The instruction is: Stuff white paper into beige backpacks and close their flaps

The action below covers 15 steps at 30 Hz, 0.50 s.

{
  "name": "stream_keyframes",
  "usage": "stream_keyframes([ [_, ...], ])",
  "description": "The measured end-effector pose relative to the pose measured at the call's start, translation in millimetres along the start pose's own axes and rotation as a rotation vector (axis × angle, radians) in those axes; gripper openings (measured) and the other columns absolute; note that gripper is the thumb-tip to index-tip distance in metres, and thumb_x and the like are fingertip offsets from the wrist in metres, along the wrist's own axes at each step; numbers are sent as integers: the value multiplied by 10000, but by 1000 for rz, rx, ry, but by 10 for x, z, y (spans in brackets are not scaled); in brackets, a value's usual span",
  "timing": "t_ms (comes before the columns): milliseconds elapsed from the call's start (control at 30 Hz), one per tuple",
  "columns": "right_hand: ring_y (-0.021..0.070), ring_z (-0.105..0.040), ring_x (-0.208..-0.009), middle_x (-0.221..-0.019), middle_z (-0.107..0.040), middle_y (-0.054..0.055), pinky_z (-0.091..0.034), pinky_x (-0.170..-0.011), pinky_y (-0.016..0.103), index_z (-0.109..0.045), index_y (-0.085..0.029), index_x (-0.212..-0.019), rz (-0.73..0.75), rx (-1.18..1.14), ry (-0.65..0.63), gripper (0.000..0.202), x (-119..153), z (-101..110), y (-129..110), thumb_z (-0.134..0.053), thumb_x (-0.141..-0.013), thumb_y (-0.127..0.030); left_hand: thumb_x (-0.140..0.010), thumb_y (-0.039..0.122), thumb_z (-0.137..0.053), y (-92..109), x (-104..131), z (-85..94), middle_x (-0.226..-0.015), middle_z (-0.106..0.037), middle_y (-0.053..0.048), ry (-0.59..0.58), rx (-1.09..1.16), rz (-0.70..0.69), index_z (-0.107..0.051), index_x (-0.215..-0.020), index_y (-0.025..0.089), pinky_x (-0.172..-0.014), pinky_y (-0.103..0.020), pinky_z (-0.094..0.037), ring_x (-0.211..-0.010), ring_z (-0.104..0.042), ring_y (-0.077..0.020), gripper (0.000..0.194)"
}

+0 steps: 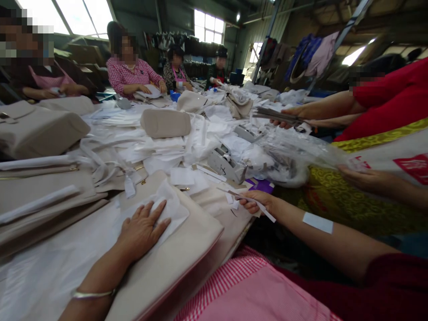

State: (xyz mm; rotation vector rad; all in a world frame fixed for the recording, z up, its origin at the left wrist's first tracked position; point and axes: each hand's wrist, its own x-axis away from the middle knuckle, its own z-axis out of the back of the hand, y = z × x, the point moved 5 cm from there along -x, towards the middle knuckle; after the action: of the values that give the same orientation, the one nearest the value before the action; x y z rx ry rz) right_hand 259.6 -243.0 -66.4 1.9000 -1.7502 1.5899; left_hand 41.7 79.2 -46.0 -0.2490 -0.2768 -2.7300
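My left hand (143, 229) lies flat with its fingers spread. It presses a sheet of white tissue paper (173, 209) onto a beige bag (160, 272) that lies on the table in front of me. To the right, near the table's edge, my right hand (256, 200) is closed around a narrow white strip (265, 211), whose ends stick out on both sides of the fingers. Something thin and pointed also projects from that grip, too small to name. A white rectangular piece (317, 222) is stuck on my right forearm. Small paper scraps (232, 200) lie beside my right fingers.
A tape dispenser (225, 162) stands beyond my right hand, near a purple piece (259, 185). More beige bags (165, 124) and white paper (163, 149) cover the table. At right, a co-worker's hands (289, 118) hold grey strips; another hand (364, 180) touches clear plastic. Several people sit across.
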Motion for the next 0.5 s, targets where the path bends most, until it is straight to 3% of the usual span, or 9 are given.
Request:
stream_keyframes([
  [167, 7, -256, -320, -574, -450, -67, -181, -304, 99, -463, -169, -809, 156, 12, 100, 114, 176, 81, 139, -513, -891, -232, -883, 654, -232, -12, 1, -12, -1551, -274, -129, 16, -12, -16, -206, -1499, 330, -1032, -559, -282, -1400, -266, -371, 696],
  [300, -3, -286, -331, -630, -528, -53, -187, -314, 116, -499, -169, -819, 269, 170, 132, 247, 277, 85, 203, -702, -765, -301, -886, 649, -232, 1, 20, 13, -1552, -277, -115, 27, -5, -17, -217, -1496, 332, -1038, -556, -281, -1397, -273, -368, 688],
  [500, 17, -341, -355, -605, -531, -53, -219, -331, 152, -597, -145, -1022, 399, 405, 218, 435, 709, 357, 194, -754, -706, -400, -885, 643, -232, -24, -30, -40, -1550, -271, -135, 30, -25, -42, -184, -1506, 315, -1024, -564, -300, -1391, -284, -376, 704],
])
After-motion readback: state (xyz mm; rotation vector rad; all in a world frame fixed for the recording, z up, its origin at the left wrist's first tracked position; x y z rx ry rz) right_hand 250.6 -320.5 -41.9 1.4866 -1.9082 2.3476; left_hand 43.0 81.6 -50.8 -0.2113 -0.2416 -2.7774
